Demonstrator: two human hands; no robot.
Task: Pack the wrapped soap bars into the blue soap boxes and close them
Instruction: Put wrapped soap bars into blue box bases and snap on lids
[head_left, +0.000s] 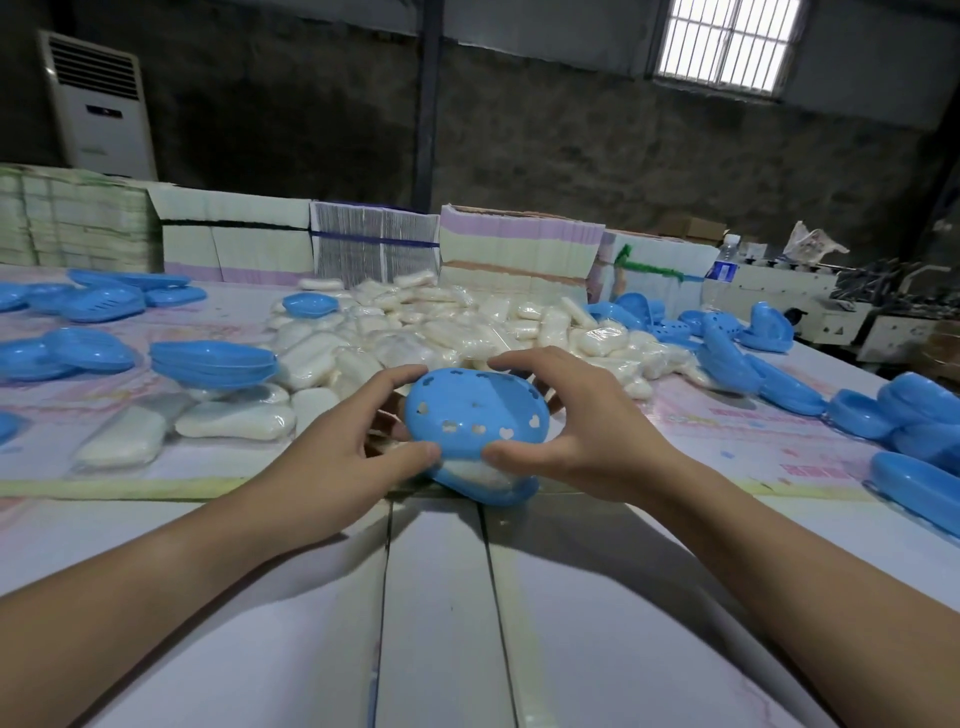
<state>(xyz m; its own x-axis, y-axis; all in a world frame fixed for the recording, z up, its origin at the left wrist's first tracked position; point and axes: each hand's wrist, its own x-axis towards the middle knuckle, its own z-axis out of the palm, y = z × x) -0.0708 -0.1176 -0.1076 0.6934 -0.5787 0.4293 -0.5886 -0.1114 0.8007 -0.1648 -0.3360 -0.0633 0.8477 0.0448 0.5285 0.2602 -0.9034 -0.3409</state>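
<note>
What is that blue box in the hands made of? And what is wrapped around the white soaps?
The blue box looks like hard moulded plastic: smooth, evenly coloured, slightly glossy, with clean heart-shaped holes cut through its lid. The soaps in the pile seem wrapped in thin clear plastic film, since it shines and crinkles over the white bars. Both are guesses from the look alone.

Blue soap box (475, 415), lid ajar over a wrapped soap bar (475, 474).

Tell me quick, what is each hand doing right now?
Left hand: grips the left end of the blue plastic soap box with heart-shaped holes, a white wrapped soap bar showing inside.
Right hand: grips its right end.
</note>
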